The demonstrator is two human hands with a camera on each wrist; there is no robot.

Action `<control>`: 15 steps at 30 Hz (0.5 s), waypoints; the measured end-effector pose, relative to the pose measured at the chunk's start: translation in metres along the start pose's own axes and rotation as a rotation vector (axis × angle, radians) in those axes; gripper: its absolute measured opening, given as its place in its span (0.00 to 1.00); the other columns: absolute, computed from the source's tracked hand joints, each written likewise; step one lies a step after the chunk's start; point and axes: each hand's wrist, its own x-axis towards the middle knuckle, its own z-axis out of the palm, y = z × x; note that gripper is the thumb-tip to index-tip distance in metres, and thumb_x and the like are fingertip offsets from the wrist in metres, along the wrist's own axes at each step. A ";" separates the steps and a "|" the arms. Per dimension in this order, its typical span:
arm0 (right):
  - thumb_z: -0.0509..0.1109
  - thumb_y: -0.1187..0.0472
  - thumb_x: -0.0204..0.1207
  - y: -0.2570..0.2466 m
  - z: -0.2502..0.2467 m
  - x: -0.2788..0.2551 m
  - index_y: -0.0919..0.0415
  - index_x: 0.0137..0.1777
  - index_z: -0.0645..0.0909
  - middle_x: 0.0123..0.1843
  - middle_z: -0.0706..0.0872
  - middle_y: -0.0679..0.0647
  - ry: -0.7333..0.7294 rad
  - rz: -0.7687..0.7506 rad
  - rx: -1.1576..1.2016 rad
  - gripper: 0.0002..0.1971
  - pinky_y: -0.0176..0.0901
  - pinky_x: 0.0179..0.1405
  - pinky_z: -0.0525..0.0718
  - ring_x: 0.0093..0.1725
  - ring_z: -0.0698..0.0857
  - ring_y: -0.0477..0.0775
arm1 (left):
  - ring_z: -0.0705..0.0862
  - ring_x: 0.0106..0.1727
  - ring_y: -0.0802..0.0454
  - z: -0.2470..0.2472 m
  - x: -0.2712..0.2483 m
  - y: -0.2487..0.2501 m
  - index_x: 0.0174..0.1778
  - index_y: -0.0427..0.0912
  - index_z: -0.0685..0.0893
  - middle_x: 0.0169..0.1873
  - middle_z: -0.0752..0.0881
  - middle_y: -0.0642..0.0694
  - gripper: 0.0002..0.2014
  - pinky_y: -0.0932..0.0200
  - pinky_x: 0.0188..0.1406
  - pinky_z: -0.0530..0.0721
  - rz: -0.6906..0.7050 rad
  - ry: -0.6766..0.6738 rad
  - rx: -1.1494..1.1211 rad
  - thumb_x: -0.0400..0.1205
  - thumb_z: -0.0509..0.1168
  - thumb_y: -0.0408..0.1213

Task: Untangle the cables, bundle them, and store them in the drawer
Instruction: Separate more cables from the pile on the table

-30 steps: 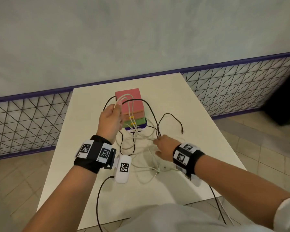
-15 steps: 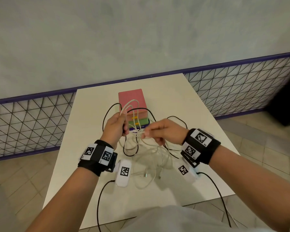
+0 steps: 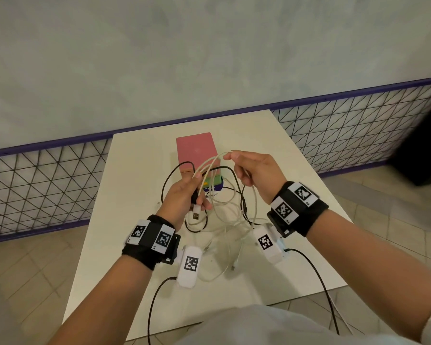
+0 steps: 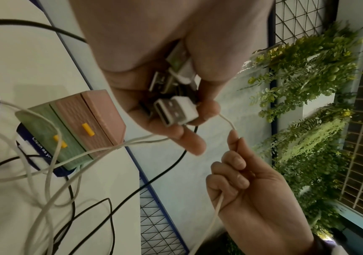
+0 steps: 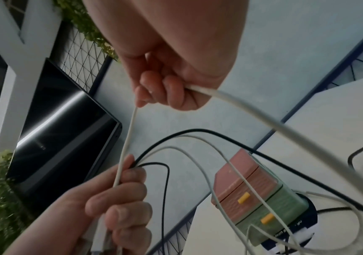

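Your left hand is clenched round several plugs, white and black, held above the surface. Your right hand is raised just beside it, fingers curled round a white cable that runs taut from the left hand's bunch up to your fingertips. More white and black cables hang from both hands and lie in a loose tangle on the surface. Behind them stands the small drawer box, pink over green, both drawers closed.

Cables before drawer unit (on table)
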 end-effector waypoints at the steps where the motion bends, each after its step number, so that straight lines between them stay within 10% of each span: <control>1: 0.64 0.58 0.82 0.000 0.001 -0.001 0.50 0.45 0.90 0.26 0.74 0.53 0.000 -0.009 0.000 0.12 0.37 0.24 0.62 0.25 0.65 0.49 | 0.84 0.25 0.48 0.000 -0.001 0.000 0.53 0.41 0.80 0.18 0.74 0.48 0.14 0.61 0.27 0.80 -0.009 0.000 -0.006 0.88 0.54 0.46; 10: 0.62 0.53 0.83 0.009 0.005 -0.004 0.47 0.47 0.89 0.28 0.70 0.56 0.024 -0.021 0.025 0.13 0.44 0.26 0.55 0.23 0.61 0.49 | 0.86 0.24 0.43 -0.002 -0.007 -0.002 0.39 0.41 0.72 0.23 0.82 0.42 0.16 0.62 0.21 0.80 -0.094 -0.032 -0.069 0.88 0.53 0.47; 15: 0.63 0.50 0.82 0.011 -0.003 -0.004 0.47 0.53 0.88 0.27 0.67 0.55 0.002 0.004 0.052 0.12 0.39 0.22 0.54 0.22 0.58 0.48 | 0.80 0.20 0.47 -0.003 -0.008 -0.011 0.50 0.45 0.77 0.24 0.84 0.44 0.12 0.59 0.23 0.77 -0.089 -0.051 0.068 0.88 0.53 0.47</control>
